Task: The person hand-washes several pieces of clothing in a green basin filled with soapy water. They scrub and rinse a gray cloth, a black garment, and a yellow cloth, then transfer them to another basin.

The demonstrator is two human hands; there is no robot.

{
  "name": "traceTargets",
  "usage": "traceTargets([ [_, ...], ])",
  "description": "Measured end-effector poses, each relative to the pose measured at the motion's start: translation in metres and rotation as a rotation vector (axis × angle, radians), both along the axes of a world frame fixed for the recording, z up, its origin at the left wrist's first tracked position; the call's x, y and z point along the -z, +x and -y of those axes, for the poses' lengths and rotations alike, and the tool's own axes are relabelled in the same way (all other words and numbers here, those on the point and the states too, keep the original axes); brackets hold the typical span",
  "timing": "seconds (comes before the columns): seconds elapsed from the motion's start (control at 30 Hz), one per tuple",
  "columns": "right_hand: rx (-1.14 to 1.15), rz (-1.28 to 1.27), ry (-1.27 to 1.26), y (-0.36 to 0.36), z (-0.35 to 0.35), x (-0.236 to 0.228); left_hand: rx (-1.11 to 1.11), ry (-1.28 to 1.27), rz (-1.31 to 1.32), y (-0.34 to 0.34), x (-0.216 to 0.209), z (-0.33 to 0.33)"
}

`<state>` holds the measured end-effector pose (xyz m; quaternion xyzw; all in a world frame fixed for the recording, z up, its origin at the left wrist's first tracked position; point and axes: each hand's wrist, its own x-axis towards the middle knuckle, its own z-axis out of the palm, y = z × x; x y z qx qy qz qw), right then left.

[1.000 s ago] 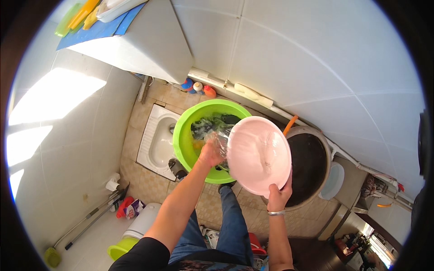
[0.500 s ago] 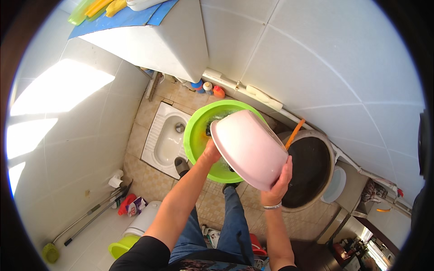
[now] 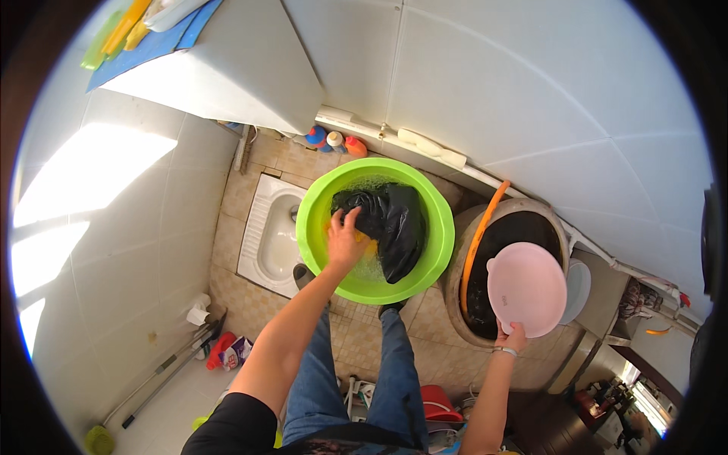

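A large lime-green basin [image 3: 312,265] stands on the floor in front of me. In it, a shiny black wet cloth or garment [image 3: 402,235] lies in sudsy water, with a patch of yellow beside it. My left hand [image 3: 346,239] reaches over the basin with its fingers apart at the edge of the black cloth. Whether the fingertips touch it I cannot tell. Off to the right, my right hand [image 3: 511,338] grips the near rim of a small pale pink basin [image 3: 527,288]. That basin hangs over the round, dark-mouthed vat and hides part of it.
An orange hose [image 3: 479,246] runs down into the vat [image 3: 455,292]. A white squat toilet [image 3: 254,250] is set in the floor left of the green basin. Several bottles [image 3: 335,140] line the wall under a pipe. A pale bucket [image 3: 578,292] stands behind the vat.
The pink basin has moved from above the green basin to the right, over the vat, in my right hand alone. My left hand has let go of it. The black cloth has come into view.
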<state>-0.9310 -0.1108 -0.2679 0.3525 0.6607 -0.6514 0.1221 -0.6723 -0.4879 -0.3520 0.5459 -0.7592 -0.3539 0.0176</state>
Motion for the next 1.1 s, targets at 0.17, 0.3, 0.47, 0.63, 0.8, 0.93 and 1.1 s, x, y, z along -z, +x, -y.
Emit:
traceTargets([
  [0.17, 0.185, 0.113, -0.194, 0.005, -0.051, 0.057, 0.247, 0.153, -0.062, -0.074, -0.030, -0.031],
  [0.3, 0.191, 0.464, -0.253, 0.041, 0.000, 0.022, 0.179, 0.047, 0.136, -0.088, 0.003, -0.050],
  [0.47, -0.332, 0.370, -0.170, 0.091, 0.061, -0.023, 0.086, 0.119, 0.064, -0.056, 0.049, -0.014],
  [0.63, -0.677, 0.352, -0.192, 0.109, 0.114, -0.028, -0.206, 0.234, -0.413, -0.039, -0.039, 0.010],
  [0.8, -1.206, 0.009, -0.169, 0.137, 0.191, 0.021, -0.295, 0.402, -0.620, -0.004, -0.158, 0.020],
  [0.93, -1.434, -0.492, 0.256, 0.158, 0.254, 0.053, -0.494, 0.750, -0.820, -0.003, -0.215, 0.016],
  [1.1, -1.091, -0.152, -0.322, 0.168, 0.252, 0.071, -0.508, 0.670, -0.806, 0.024, -0.222, 0.023],
])
